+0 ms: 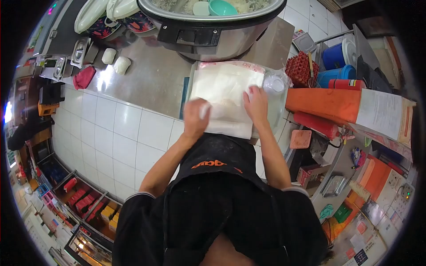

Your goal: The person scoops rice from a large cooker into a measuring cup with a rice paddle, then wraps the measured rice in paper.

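Observation:
White wrapping paper (213,84) lies in a stack on the counter in front of me, with pink print along its far edge. A pale lump, perhaps rice, rests on the top sheet (220,110) between my hands; its outline is faint. My left hand (195,119) is closed at the sheet's left side, a white bit of paper showing at its fingers. On the right side, my right hand (256,105) is curled with white paper at its fingertips. Both hands are slightly blurred. A clear plastic container (274,83) sits just beyond my right hand.
A large steel cooker (213,37) of rice with a green scoop (222,7) stands beyond the paper. Two white wrapped packets (122,65) and a red cloth (84,77) lie on the left of the steel counter (146,73). An orange surface (324,102) is at right.

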Available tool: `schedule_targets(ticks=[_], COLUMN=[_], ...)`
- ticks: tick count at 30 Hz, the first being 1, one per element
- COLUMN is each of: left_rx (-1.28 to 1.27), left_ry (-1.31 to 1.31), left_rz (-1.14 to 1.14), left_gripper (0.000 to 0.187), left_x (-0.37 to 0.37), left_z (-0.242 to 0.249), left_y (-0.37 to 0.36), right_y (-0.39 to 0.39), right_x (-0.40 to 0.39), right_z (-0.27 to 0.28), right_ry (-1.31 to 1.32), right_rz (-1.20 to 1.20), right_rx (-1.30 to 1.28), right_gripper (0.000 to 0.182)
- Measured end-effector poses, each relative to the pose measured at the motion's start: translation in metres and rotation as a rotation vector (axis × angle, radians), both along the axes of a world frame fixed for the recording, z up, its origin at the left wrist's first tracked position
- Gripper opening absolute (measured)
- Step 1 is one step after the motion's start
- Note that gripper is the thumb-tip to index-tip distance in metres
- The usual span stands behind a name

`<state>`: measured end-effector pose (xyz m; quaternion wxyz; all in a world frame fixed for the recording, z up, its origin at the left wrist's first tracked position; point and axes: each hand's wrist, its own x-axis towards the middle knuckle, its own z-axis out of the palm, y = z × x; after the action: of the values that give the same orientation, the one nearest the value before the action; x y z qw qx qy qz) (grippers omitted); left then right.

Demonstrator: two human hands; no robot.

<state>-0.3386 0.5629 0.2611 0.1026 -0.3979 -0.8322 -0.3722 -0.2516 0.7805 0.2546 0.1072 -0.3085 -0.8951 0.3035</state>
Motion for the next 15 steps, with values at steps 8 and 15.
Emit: schedule_targets(ticks=[8,15], left_rx=[-0.202,-0.217], left_ry=[-0.018,0.048], left_rz=[-0.700,-0.623], left_gripper=[0.040,0.050], left_x=[0.018,0.021], left_z=[-0.027,-0.026], left_y=[0.000,0.003], right_y=[0.045,0.026], right_x=[-0.104,-0.082], right_z=[-0.025,0.035], right_ry=[-0.237,-0.464], right_rz=[0.609,0.880], right_rx=[0.100,-0.078], right_gripper=[0.037,0.026])
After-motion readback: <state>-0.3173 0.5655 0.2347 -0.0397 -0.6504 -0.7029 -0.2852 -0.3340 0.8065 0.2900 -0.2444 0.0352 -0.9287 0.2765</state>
